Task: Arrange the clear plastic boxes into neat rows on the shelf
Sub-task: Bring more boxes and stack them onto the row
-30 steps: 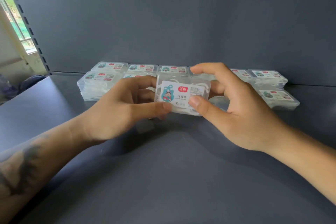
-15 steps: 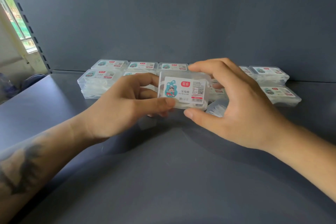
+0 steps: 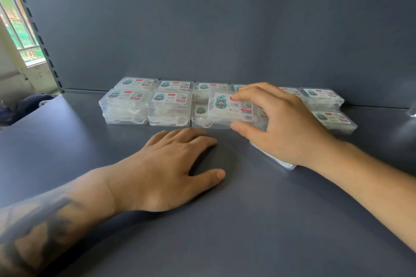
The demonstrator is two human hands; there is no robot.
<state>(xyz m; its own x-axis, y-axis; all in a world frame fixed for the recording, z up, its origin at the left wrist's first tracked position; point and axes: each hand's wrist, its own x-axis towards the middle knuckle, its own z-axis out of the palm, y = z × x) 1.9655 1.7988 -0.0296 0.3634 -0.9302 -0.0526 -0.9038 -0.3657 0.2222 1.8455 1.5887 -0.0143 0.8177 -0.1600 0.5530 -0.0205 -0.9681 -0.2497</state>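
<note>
Several clear plastic boxes point(image 3: 170, 105) with white labels stand in two rows against the back of the grey shelf point(image 3: 225, 231), some stacked two high. My right hand point(image 3: 279, 126) grips one clear box point(image 3: 227, 108) by its front and back edges, holding it just above a lower box in the front row's middle. Under my right palm, another clear box point(image 3: 276, 159) lies on the shelf, mostly hidden. My left hand point(image 3: 171, 171) rests flat on the shelf in front of the rows, fingers straight, holding nothing.
The shelf's dark back wall point(image 3: 225, 29) rises right behind the rows. A slotted upright post point(image 3: 36, 31) and a window lie to the left. Single boxes point(image 3: 333, 119) stand at the right end of the rows.
My left hand let go of the box and dropped flat onto the shelf. My right hand alone carried the box back and to the right, over the front row.
</note>
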